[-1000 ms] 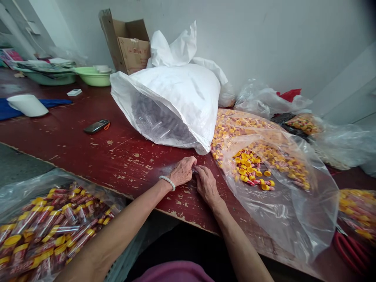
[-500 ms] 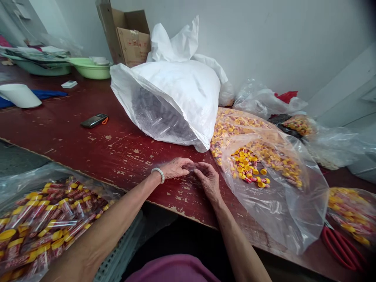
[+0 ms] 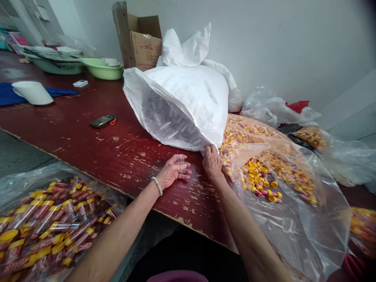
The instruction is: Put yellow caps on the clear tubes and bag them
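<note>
A clear tube [image 3: 181, 161] lies in my left hand [image 3: 173, 170], held by the thumb and fingers above the red table. My right hand [image 3: 212, 160] grips the lower right edge of the white sack [image 3: 195, 92], its fingers closed on the fabric. The sack lies on its side, its mouth facing me, with many clear tubes [image 3: 167, 121] inside. To the right, a clear plastic bag [image 3: 288, 215] holds many small red pieces with yellow caps [image 3: 255, 172]. At the lower left another bag holds capped tubes [image 3: 44, 219] with red contents.
On the red table [image 3: 117, 156] are a dark device [image 3: 102, 120] with an orange loop, a white cup [image 3: 33, 93], a green basin [image 3: 104, 70] and a cardboard box [image 3: 145, 49]. More plastic bags [image 3: 273, 107] lie at the back right.
My hands were close together and have parted. My right hand has moved up to the sack's edge and taken hold of it. The view has shifted slightly left.
</note>
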`<action>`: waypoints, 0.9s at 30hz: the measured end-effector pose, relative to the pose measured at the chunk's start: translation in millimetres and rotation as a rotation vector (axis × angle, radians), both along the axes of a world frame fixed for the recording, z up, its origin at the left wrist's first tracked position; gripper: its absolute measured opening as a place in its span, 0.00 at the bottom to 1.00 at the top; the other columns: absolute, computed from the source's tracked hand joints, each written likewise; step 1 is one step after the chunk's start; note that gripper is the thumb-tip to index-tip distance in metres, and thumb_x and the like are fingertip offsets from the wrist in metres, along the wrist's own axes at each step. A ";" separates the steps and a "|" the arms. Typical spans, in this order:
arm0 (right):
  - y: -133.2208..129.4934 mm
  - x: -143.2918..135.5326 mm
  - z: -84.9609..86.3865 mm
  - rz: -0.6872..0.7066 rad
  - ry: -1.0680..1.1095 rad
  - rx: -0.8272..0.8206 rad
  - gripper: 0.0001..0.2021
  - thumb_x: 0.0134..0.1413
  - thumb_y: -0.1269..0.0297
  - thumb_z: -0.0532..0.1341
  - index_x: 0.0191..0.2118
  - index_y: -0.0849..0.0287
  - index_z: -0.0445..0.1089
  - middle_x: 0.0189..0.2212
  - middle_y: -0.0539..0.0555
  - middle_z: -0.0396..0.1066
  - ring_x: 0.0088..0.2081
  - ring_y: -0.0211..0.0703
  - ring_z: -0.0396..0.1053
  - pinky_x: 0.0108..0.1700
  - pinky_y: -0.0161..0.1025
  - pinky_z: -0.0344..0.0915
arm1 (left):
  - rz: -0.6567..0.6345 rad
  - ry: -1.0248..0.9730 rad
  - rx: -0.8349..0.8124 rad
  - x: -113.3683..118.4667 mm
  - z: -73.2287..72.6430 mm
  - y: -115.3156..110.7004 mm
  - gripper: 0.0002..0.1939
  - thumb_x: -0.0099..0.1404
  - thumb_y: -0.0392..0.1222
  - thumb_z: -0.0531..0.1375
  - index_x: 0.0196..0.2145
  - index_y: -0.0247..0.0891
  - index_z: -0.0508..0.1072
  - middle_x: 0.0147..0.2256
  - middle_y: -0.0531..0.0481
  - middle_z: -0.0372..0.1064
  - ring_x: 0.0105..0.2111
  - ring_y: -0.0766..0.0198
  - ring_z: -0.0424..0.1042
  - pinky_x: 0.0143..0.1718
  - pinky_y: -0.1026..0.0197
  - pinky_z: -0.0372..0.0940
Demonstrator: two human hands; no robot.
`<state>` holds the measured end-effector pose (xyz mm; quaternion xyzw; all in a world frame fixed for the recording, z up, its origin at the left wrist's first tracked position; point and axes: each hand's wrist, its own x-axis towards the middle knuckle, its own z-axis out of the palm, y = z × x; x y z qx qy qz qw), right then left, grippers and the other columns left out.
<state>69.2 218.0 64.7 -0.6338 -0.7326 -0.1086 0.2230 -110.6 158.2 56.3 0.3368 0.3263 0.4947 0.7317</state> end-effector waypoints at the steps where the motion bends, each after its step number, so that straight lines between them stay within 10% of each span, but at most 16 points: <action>1: 6.4 1.2 1.6 -0.034 -0.050 0.002 0.16 0.56 0.76 0.48 0.48 0.58 0.65 0.46 0.59 0.67 0.42 0.48 0.67 0.35 0.40 0.61 | 0.012 -0.015 -0.002 -0.1 -0.7 0.7 0.22 0.50 0.35 0.66 0.43 0.39 0.64 0.34 0.51 0.69 0.29 0.62 0.74 0.33 0.55 0.70; 6: 14.0 9.9 5.7 0.000 -0.018 0.028 0.11 0.58 0.69 0.53 0.44 0.57 0.67 0.45 0.56 0.67 0.37 0.43 0.69 0.30 0.36 0.61 | 0.015 -0.010 -0.010 1.6 -0.5 3.6 0.20 0.48 0.34 0.68 0.38 0.34 0.66 0.24 0.55 0.67 0.24 0.64 0.73 0.30 0.57 0.69; 18: -86.5 -23.7 -17.9 0.567 0.436 0.058 0.10 0.55 0.69 0.56 0.44 0.57 0.66 0.42 0.56 0.68 0.47 0.44 0.66 0.50 0.43 0.64 | -0.122 -0.125 -0.107 1.2 -2.0 7.7 0.14 0.51 0.30 0.64 0.38 0.30 0.74 0.36 0.43 0.73 0.33 0.60 0.74 0.33 0.59 0.70; 27: -19.8 -3.6 -13.2 0.204 -0.057 -0.016 0.19 0.51 0.75 0.54 0.48 0.57 0.69 0.46 0.60 0.66 0.45 0.53 0.61 0.44 0.47 0.60 | -0.039 -0.295 -0.167 2.0 -2.5 5.9 0.20 0.48 0.27 0.65 0.41 0.34 0.71 0.38 0.44 0.73 0.34 0.57 0.76 0.37 0.55 0.69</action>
